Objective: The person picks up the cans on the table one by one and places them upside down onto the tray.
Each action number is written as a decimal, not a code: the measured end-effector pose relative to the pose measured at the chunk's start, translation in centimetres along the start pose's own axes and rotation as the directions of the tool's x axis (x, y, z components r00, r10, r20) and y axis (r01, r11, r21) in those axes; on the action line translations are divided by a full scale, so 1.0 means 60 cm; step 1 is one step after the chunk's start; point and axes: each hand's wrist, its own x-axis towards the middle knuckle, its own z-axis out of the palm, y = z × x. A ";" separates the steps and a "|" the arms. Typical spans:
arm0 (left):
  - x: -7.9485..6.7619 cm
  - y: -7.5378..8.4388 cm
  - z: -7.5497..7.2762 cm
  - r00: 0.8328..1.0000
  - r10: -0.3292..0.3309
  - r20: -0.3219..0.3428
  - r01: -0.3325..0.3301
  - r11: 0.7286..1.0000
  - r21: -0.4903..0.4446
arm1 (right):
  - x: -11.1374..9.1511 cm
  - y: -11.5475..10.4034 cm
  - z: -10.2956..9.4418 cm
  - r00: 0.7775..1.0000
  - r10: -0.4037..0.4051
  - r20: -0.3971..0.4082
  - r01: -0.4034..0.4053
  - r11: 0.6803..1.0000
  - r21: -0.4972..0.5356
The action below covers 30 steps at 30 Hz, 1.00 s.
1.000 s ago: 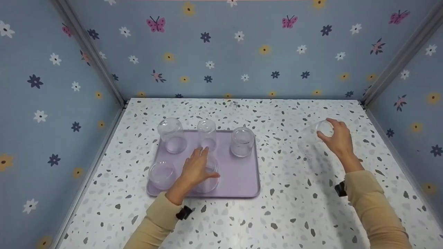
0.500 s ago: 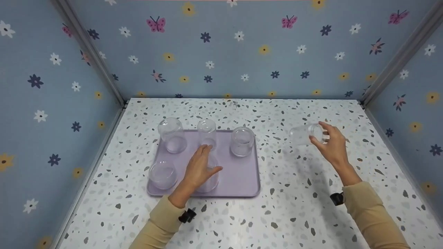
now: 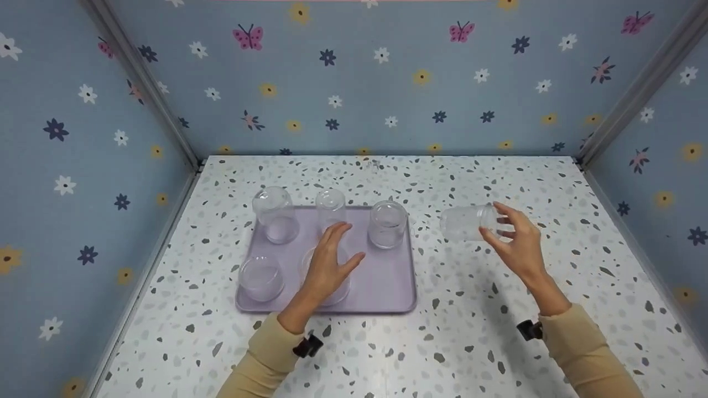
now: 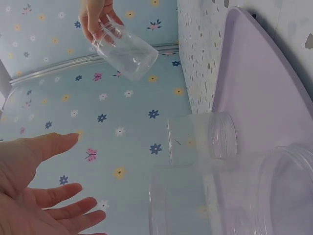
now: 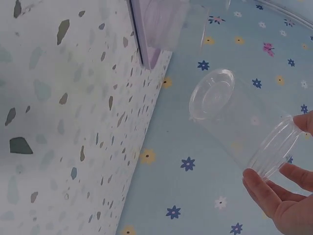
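Observation:
My right hand [image 3: 521, 246] grips a clear plastic jar [image 3: 462, 223] by its threaded neck, thumb and fingers around the ring. The jar tilts sideways in the air to the right of the lilac tray [image 3: 381, 290], its closed base pointing left. In the right wrist view, the jar's round base [image 5: 214, 94] faces the tray side. My left hand [image 3: 326, 268] hovers over the tray with fingers spread and holds nothing. Beneath it, partly hidden, stands a wide clear jar [image 3: 340, 290]. Just beyond its fingertips is a slim clear jar [image 3: 331, 204].
Other clear jars stand on the tray: a tall one [image 3: 275, 215] at back left, a low one [image 3: 261, 279] at front left and one [image 3: 388, 224] at back right. Patterned panels [image 3: 376, 83] enclose the speckled table [image 3: 453, 337] at the back and sides.
The right hand has carried its jar leftward toward the tray and slightly nearer. My left hand has drifted a little right and forward above the tray, still spread.

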 end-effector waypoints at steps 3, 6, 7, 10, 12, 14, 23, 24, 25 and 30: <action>0.000 0.000 0.007 0.999 0.028 -0.032 -0.030 0.998 -0.050 | -0.008 -0.014 0.002 1.000 -0.016 -0.004 0.016 1.000 0.023; 0.000 0.002 0.013 0.997 0.048 -0.061 -0.053 0.995 -0.083 | -0.015 -0.030 0.007 1.000 -0.018 -0.013 0.018 0.999 0.046; 0.000 0.003 0.015 0.997 0.051 -0.065 -0.057 0.994 -0.093 | -0.017 -0.036 0.008 1.000 -0.019 -0.017 0.020 0.998 0.059; 0.000 0.007 0.021 0.996 0.064 -0.067 -0.072 0.990 -0.119 | -0.023 -0.065 0.011 0.999 -0.024 -0.025 0.026 0.995 0.100; 0.001 0.011 0.025 0.995 0.071 -0.064 -0.079 0.988 -0.132 | -0.026 -0.086 0.012 0.999 -0.038 -0.029 0.041 0.991 0.128; 0.001 0.014 0.028 0.995 0.074 -0.062 -0.082 0.986 -0.147 | -0.029 -0.108 0.013 0.998 -0.046 -0.032 0.051 0.987 0.149; 0.000 0.021 0.044 0.996 0.075 -0.056 -0.086 0.969 -0.232 | -0.044 -0.141 0.032 1.000 -0.016 -0.010 0.018 0.962 0.274; -0.001 0.022 0.046 0.995 0.079 -0.053 -0.090 0.966 -0.244 | -0.045 -0.142 0.035 1.000 -0.009 -0.004 0.010 0.956 0.294; -0.002 0.023 0.048 0.995 0.083 -0.048 -0.093 0.962 -0.258 | -0.047 -0.143 0.037 1.000 -0.002 0.002 0.001 0.947 0.322; -0.010 0.025 0.056 0.998 0.063 -0.011 -0.063 0.951 -0.303 | -0.055 -0.148 0.050 0.996 0.065 0.055 -0.083 0.882 0.463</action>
